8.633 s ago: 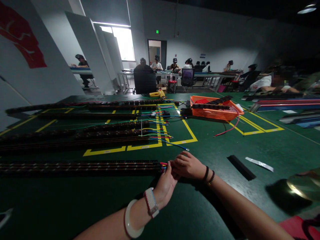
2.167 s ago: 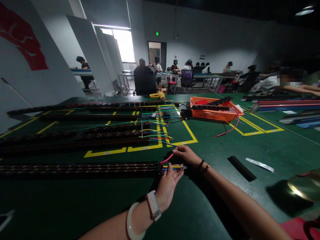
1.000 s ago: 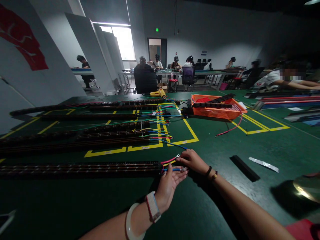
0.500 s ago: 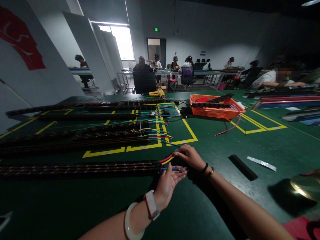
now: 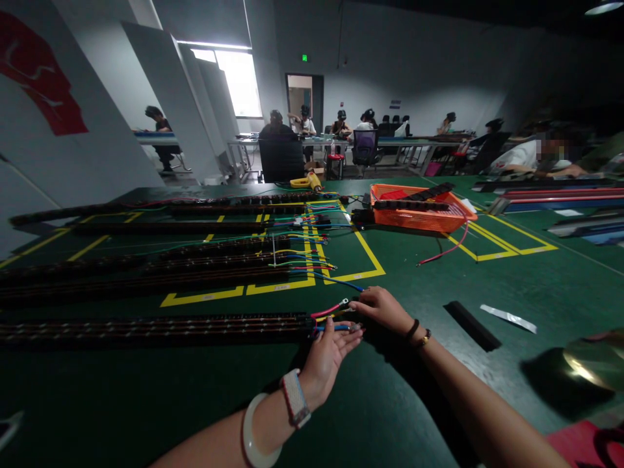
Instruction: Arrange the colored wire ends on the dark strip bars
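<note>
a long black strip lies flat on the green desk. its left end runs out of sight; three wires poke out of its right end. just past that end are two bare hands. the left hand is palm up and half curled, holding the blue wire loosely across its fingers, thumb on top. the right hand is pinched small on the tip of the yellow wire. the red wire sticks out from the strip too, its metal ring just beside the right hand.

on the near side of the strip there is a wide stretch of desk. on the far side there is only a thin band, then yellow tape and more black strips. well to the right of the strip lie a black flat piece and a white slip. an orange basket sits farther back, right of the strip.
</note>
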